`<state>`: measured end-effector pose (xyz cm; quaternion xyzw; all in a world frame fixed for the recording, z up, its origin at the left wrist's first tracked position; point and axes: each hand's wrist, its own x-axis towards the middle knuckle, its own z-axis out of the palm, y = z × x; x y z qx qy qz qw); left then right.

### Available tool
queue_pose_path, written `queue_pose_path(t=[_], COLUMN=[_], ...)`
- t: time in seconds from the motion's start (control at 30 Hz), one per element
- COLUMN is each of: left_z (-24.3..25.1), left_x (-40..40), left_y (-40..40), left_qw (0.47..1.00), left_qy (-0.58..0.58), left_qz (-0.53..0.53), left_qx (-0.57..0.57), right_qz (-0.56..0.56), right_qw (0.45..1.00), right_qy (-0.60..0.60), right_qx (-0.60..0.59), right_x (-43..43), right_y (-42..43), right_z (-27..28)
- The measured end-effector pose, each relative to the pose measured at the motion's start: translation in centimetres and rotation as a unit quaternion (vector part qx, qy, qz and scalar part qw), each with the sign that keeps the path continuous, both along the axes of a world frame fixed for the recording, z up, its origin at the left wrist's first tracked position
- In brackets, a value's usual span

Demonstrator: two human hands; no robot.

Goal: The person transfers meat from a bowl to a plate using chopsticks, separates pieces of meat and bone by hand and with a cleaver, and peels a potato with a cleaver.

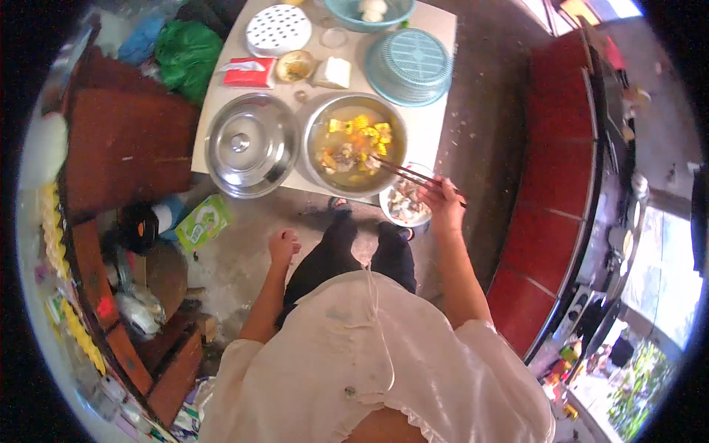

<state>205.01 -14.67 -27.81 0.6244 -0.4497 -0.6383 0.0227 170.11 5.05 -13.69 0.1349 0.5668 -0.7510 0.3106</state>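
My right hand (445, 200) grips a pair of dark chopsticks (412, 175). Their tips reach over the rim into a steel pot (402, 124) of broth, touching or close to a piece of meat (372, 163). Chunks of corn (361, 123) and pieces of meat or bone float in the liquid. Below the right hand, a white bowl (388, 213) with bones and scraps sits at the table's near corner, partly hidden by the hand. My left hand (284, 247) hangs at my side with its fingers curled, holding nothing that I can see.
Left of the pot lies a steel lid (252, 145) on the table (354, 66). Behind stand a red tissue pack (249, 78), a small bowl (295, 66), a teal basket (410, 66) and a teal basin (368, 25). A red cabinet (556, 144) lines the right; a green carton (204, 222) is lower left.
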Motion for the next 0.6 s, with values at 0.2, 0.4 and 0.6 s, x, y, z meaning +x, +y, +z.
queue_pose_path(t=[0.2,0.4,0.6], left_z=[0.5,4.2,1.5], left_x=[-3.4,-7.2,-5.0], left_y=[-1.0,-1.4,-1.4], left_qw=[0.996,0.989,0.993], left_qy=[0.0,-0.002,0.037], left_qz=[-0.065,-0.12,-0.079], left_qx=[-0.061,-0.085,-0.075], right_qz=[-0.059,0.0,0.093], right_qw=[0.982,0.97,0.95], right_qy=[0.117,0.172,0.194], right_qx=[0.134,0.171,0.227], right_x=[0.6,3.7,3.0], right_y=[8.3,7.2,6.4], right_z=[4.4,0.8,4.9])
